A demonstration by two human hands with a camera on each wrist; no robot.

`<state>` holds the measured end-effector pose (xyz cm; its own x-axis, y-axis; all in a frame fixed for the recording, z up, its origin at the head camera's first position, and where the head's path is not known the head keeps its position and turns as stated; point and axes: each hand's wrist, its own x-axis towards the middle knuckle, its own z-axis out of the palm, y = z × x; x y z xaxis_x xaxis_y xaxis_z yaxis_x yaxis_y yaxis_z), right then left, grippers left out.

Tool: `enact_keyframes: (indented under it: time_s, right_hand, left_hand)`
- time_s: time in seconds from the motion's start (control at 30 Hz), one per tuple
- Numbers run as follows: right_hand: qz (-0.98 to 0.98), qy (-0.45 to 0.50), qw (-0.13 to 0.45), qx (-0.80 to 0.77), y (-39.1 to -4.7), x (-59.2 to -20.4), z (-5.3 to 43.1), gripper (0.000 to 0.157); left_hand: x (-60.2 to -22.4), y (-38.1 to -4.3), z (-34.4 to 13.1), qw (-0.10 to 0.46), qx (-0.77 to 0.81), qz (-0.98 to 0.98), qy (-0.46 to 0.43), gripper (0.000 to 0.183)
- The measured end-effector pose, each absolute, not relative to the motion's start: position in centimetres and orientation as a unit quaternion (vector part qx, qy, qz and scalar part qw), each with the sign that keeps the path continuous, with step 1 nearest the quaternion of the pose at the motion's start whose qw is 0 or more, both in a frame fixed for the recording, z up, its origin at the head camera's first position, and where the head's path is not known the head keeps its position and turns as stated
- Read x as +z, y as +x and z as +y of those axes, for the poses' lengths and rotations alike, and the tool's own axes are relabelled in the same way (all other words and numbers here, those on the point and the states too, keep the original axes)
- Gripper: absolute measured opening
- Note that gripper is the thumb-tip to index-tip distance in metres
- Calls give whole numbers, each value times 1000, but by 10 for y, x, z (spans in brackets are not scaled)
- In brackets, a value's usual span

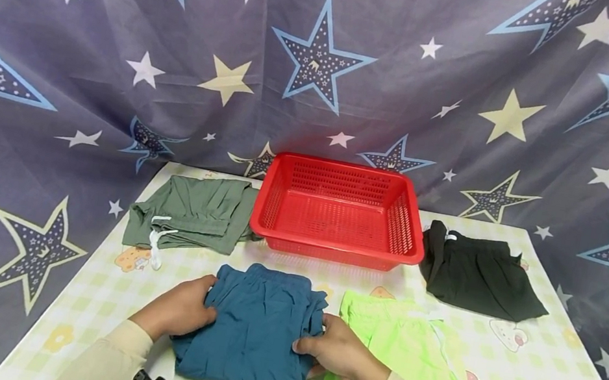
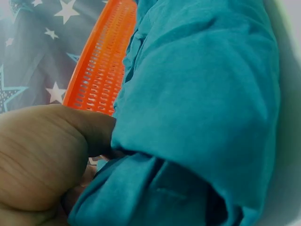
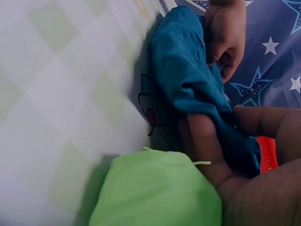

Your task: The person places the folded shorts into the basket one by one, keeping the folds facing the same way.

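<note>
- Left hand (image 1: 182, 308) pinches the left edge of a folded, dark-blue fabric garment (image 1: 253, 333)
- That garment sits between both hands, nearer than the red perforated plastic basket (image 1: 334, 247)
- Right hand (image 1: 344, 351) grips its right edge between thumb and fingers

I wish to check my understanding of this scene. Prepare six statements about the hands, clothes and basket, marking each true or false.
1. The left hand and right hand both grip the blue garment. True.
2. In the head view, the red basket stands between the grey-green garment and the black garment. True.
3. The right hand grips the black garment. False: it grips the blue garment.
4. The lime-green garment lies right of the blue garment. True.
5. The red basket stands nearer the person than the blue garment. False: it stands farther away.
6. No string shows on the grey-green garment. False: a white drawstring shows.
</note>
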<state>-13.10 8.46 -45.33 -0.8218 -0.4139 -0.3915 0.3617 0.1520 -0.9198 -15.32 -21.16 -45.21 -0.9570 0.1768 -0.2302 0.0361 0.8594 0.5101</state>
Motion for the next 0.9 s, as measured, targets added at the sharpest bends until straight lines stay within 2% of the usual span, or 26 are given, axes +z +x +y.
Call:
enact_keyframes:
  time_s: [0.37,0.53,0.9]
  right_hand:
    - [704,-57,249,-663,-134,-454,90,55]
    - [715,-66,239,-654,-133,-448,98,56]
    - [733,-86,216,-639,-127,-423,112,53]
  left_hand:
    - [-452,-153,-213,110,282,951,57,53]
    - [-447,-151,-209,91,291,950,67,49]
    - [-428,-142,-198,52,310,946,78,51]
